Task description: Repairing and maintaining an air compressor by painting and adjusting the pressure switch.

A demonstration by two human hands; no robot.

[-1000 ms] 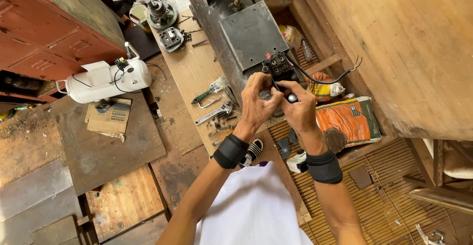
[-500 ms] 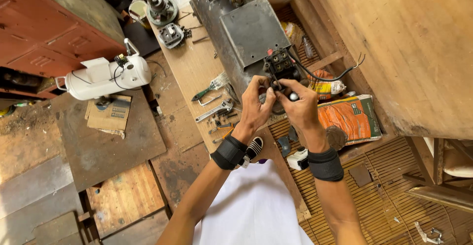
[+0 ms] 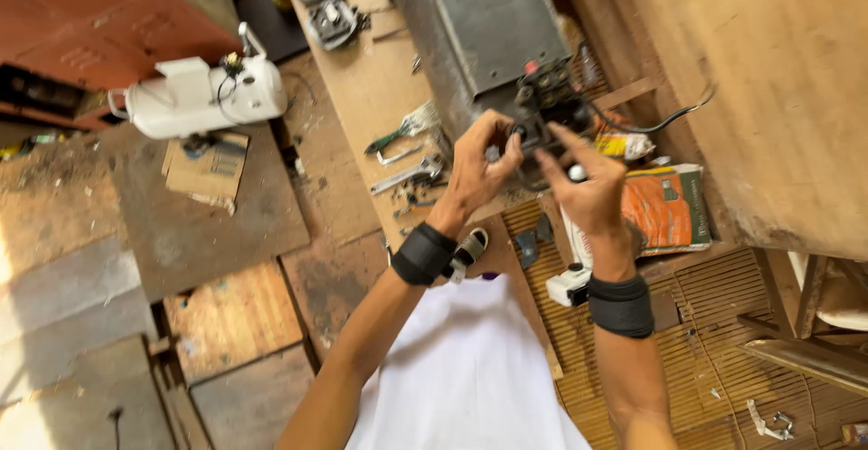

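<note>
Centrally, both hands meet over a small black electrical part (image 3: 542, 124) held above the far edge of a long wooden workbench (image 3: 366, 97). Left hand (image 3: 479, 165): fingers curled, thumb and fingertips pinched on the left end of the black part; a black wrist strap (image 3: 423, 254) circles the forearm. Right hand (image 3: 588, 192): fingers extended up against the right side and underside of the same part, gripping it, with a small pale round piece (image 3: 575, 173) showing at the fingertips; a second black wrist strap (image 3: 620, 305) sits below it. A dark cable (image 3: 660, 124) runs from the black part toward the right. Directly behind the part, farther away, stands a grey metal box (image 3: 493, 20). On the workbench just left of the left hand lie green-handled pliers (image 3: 398, 133) and a metal wrench (image 3: 407, 177), near each other. Far left, well apart from the hands, a white machine (image 3: 203, 97) rests on the floor beside a piece of flat cardboard (image 3: 208, 168). An orange printed bag (image 3: 665, 210) lies just right of the right hand, on slatted wood. At the near edge, the person's white shirt (image 3: 466, 378) fills the space between the forearms.
</note>
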